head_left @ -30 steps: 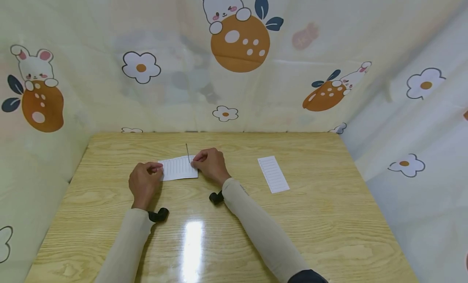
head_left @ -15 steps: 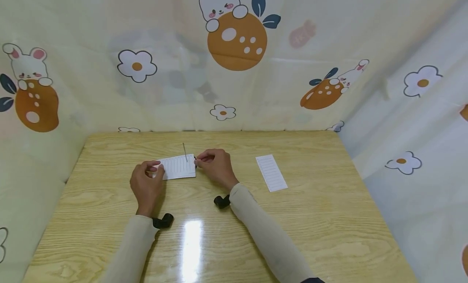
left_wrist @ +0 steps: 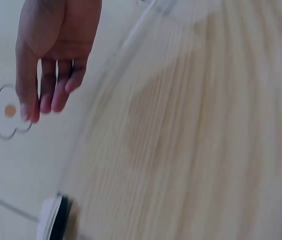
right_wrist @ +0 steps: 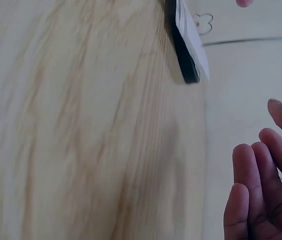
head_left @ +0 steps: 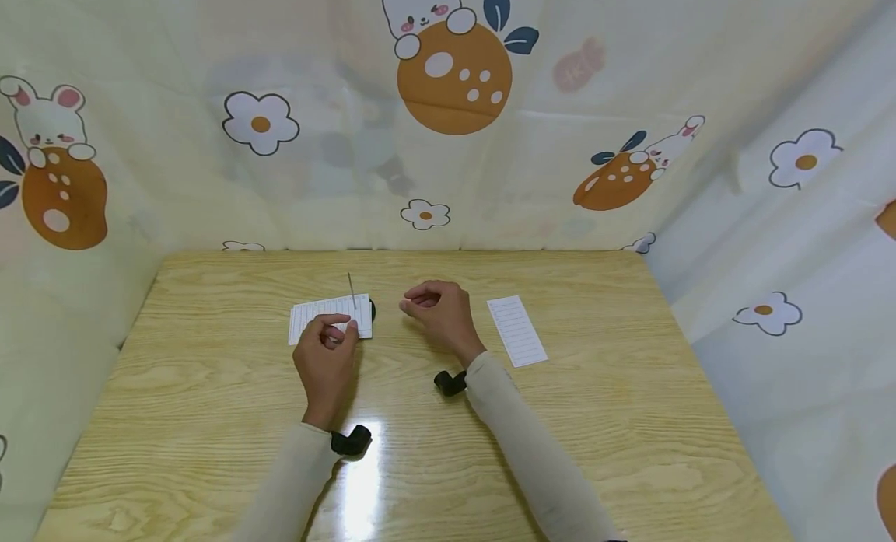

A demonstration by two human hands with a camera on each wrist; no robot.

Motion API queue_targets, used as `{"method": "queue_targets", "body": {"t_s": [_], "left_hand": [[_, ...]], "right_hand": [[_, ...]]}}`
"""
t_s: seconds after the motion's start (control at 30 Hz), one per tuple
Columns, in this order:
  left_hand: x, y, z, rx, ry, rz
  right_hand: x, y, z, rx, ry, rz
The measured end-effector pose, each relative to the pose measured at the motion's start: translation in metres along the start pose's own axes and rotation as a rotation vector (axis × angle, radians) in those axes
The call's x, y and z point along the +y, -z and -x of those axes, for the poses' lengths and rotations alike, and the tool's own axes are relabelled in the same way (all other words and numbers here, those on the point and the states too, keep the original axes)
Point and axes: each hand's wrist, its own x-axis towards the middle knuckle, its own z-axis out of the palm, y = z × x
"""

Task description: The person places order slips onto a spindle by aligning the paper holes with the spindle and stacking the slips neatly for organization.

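A small stack of white lined paper slips (head_left: 315, 312) sits on a bill spike, whose thin metal pin (head_left: 351, 289) rises through its right part. The round black base (head_left: 373, 310) shows at the stack's right end, and edge-on under the paper in the right wrist view. My left hand (head_left: 326, 367) is at the front of the stack, thumb and fingers bent and apart, overlapping the slips in the head view. To the right of the spike, my right hand (head_left: 446, 315) hovers with loosely bent fingers (right_wrist: 248, 185) and nothing visible between them.
A single lined slip (head_left: 518, 330) lies slanted on the wooden table (head_left: 595, 433), right of my right hand. A printed curtain (head_left: 329, 192) hangs behind the table's back edge and along both sides. Black wrist cameras (head_left: 352, 441) sit on both wrists.
My right hand has let go of the paper's right end and moved right, uncovering the black base. My left hand has come off the left end and shifted right along the front.
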Motion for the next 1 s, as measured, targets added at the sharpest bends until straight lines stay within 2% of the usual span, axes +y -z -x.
{"method": "queue_targets", "body": {"t_s": [0.23,0.57,0.77,1.0], "left_hand": [[0.01,-0.021,0.018,-0.077,-0.006,0.069],[0.019,-0.051,0.039,-0.142,-0.042,0.027],[0.025,-0.069,0.052,-0.195,-0.021,0.03],[0.032,-0.086,0.064,-0.234,-0.03,0.023]], "right_hand": [[0.009,0.018,0.002,0.006,-0.007,0.012],[0.028,0.049,0.005,0.015,0.022,0.054],[0.036,0.066,0.007,0.03,0.003,0.09],[0.04,0.079,0.009,0.043,-0.022,0.103]]}}
